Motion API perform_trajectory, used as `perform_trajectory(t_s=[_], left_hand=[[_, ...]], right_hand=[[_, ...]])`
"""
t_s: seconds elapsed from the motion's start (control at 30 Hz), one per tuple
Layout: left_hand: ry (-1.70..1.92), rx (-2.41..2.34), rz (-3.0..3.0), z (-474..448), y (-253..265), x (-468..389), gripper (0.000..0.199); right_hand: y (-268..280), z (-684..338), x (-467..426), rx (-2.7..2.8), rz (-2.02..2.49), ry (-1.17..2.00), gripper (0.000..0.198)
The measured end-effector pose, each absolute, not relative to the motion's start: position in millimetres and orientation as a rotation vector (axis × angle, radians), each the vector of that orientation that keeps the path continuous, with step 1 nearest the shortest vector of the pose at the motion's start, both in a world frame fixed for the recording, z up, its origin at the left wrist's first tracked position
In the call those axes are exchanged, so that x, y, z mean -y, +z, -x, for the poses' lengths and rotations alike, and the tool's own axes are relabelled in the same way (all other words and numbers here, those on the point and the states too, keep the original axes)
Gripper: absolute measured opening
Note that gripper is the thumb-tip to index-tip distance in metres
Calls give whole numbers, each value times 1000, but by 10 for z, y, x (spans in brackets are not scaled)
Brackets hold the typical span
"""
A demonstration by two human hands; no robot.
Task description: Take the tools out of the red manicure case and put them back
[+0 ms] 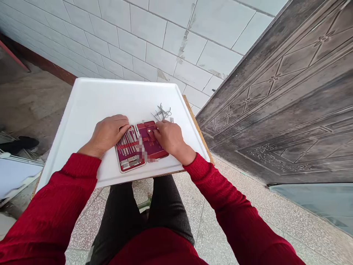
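An open manicure case with a dark red lining lies on a white board. Its left half holds several slim metal tools under a red band, with nail clippers along the bottom. My left hand rests at the upper left edge of the case, fingers curled over it and thumb by the tool tops. My right hand is closed over the right half, its fingertips at a small strap with a snap. Beyond that hand lie small scissors and other metal tools.
The white board sits over my knees on a wooden-edged support. A tiled wall rises ahead, and a dark patterned metal door stands to the right. Speckled floor shows below. Assorted items lie at the far left.
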State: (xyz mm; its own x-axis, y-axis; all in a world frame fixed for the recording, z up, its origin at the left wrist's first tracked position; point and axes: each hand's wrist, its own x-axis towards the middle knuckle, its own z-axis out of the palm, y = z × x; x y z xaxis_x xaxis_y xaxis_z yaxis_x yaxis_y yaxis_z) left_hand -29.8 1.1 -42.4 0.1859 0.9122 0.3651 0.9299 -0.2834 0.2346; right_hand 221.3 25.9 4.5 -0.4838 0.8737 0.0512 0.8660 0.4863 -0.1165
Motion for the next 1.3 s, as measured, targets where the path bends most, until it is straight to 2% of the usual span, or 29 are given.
perform_trajectory(t_s=[0.27, 0.43, 0.73, 1.07, 1.17, 1.3], left_hand=[[-698, 1881, 2386, 319, -460, -23, 40], [-718, 1866, 2394, 317, -452, -18, 41], [-743, 1880, 2410, 289, -415, 0, 41], [-725, 1879, 2390, 283, -413, -1, 42], [-717, 1889, 2388, 278, -408, 3, 41], [-720, 1907, 2390, 268, -396, 8, 41]], right_hand=[[125, -2422, -811, 2311, 1610, 300, 18], [115, -2303, -1059, 2320, 1665, 399, 15], [-11, -2126, -1096, 2414, 1724, 272, 13], [-28, -2269, -984, 2122, 1448, 849, 16], [-73, -2257, -956, 2042, 1337, 1035, 9], [-169, -2250, -942, 1988, 1252, 1183, 35]])
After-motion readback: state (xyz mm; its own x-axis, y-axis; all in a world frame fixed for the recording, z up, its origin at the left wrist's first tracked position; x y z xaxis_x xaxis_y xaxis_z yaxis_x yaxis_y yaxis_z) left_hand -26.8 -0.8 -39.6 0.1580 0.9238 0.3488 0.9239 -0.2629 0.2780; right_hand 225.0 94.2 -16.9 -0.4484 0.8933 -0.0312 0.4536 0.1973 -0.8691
